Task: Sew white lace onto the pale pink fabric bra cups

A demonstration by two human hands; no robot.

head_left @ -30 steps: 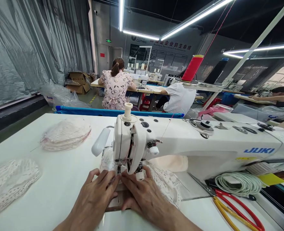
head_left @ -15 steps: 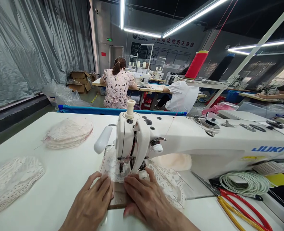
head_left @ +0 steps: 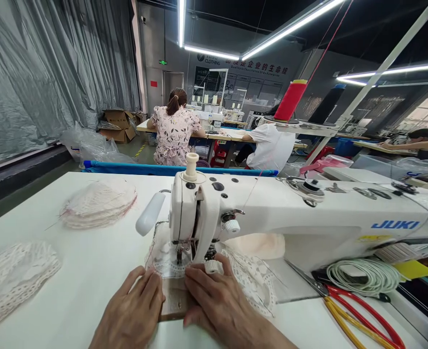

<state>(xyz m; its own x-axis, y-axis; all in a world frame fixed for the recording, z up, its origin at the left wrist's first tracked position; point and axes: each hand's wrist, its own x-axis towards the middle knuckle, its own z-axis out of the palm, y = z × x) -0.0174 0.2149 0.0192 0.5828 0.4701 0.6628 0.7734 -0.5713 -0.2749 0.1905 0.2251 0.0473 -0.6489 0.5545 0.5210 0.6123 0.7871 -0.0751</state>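
White lace fabric [head_left: 163, 252] lies under the presser foot of a white sewing machine [head_left: 265, 208]. My left hand [head_left: 132, 305] rests at the fabric's near left edge, its fingers close together and pressing the lace. On the other side of the metal plate [head_left: 174, 299], my right hand [head_left: 217, 295] has its fingertips on the lace just right of the needle area, thumb tucked low. More lace [head_left: 253, 281] spreads out right of my right hand, partly beneath the machine arm.
Two stacks of lace pieces [head_left: 99, 203] [head_left: 16, 278] lie on the left of the table. Scissors [head_left: 359, 315] with red and yellow handles and a coiled pale cord [head_left: 364, 276] are at the right. People [head_left: 175, 128] sit at machines beyond.
The view has shifted slightly, moving the scene left. My left hand has slid a little down and left along the lace; my right hand keeps nearly the same place by the needle.
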